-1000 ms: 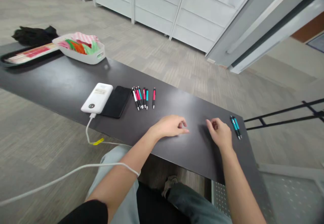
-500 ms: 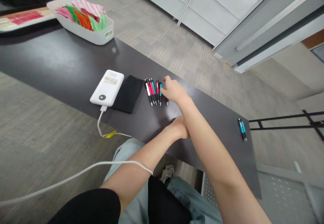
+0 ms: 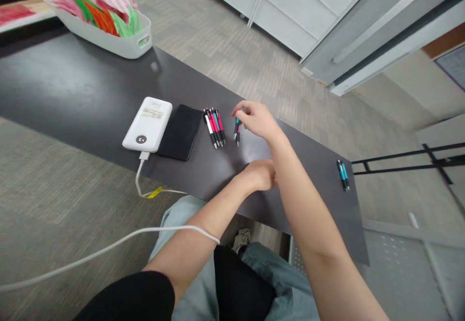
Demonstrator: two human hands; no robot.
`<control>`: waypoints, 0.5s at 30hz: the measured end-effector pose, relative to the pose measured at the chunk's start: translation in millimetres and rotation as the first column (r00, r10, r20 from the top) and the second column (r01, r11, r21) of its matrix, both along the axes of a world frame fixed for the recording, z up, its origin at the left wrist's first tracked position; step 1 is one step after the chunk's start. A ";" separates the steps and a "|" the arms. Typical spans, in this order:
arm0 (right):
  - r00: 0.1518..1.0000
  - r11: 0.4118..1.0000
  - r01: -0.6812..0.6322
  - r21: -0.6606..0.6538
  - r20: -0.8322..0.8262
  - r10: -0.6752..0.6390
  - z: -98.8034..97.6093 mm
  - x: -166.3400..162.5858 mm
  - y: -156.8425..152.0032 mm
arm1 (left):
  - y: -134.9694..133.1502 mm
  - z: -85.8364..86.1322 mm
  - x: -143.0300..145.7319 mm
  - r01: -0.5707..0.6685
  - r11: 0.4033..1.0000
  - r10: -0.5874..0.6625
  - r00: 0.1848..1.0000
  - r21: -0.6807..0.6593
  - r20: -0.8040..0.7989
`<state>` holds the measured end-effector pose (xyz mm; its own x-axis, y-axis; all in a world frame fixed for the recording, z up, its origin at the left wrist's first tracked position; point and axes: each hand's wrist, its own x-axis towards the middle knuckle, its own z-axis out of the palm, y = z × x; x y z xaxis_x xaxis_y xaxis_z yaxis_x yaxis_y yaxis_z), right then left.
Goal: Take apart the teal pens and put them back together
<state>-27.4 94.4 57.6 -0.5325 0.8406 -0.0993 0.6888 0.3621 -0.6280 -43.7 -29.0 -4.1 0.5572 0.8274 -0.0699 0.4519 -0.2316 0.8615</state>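
Observation:
My right hand [image 3: 254, 118] has crossed over my left arm and pinches two pens [image 3: 237, 130], one teal and one red, just above the black table [image 3: 72, 98]. Left of them a small bunch of red, teal and white pens [image 3: 214, 126] lies on the table. My left hand [image 3: 259, 175] rests loosely curled on the table under my right forearm, holding nothing that I can see. Two teal pens [image 3: 342, 175] lie side by side near the table's right end.
A black phone [image 3: 180, 131] and a white power bank [image 3: 147, 124] with a white cable [image 3: 109, 248] lie left of the pens. A white basket [image 3: 105, 38] of coloured packets stands at the far left. My knees are under the table edge.
My right hand swung from beside the two teal pens across to the bunch, closed on two pens and lifted them slightly. My left hand stayed put. The view shifted.

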 end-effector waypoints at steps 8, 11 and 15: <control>0.673 0.901 0.346 -0.263 -0.599 -0.433 -15.2 180.5 -45.4 | 7.0 -4.3 -9.4 -0.104 0.993 0.109 0.988 -0.051 0.109; 0.698 0.881 0.454 -0.131 -0.562 -0.444 -38.2 237.2 -67.4 | 7.2 -9.6 -9.4 -0.167 0.984 0.175 0.964 -0.054 0.201; 0.752 0.898 0.440 -0.020 -0.538 -0.380 -68.4 256.7 -56.2 | 11.8 -17.6 -11.9 -0.378 0.923 0.375 0.840 -0.072 0.393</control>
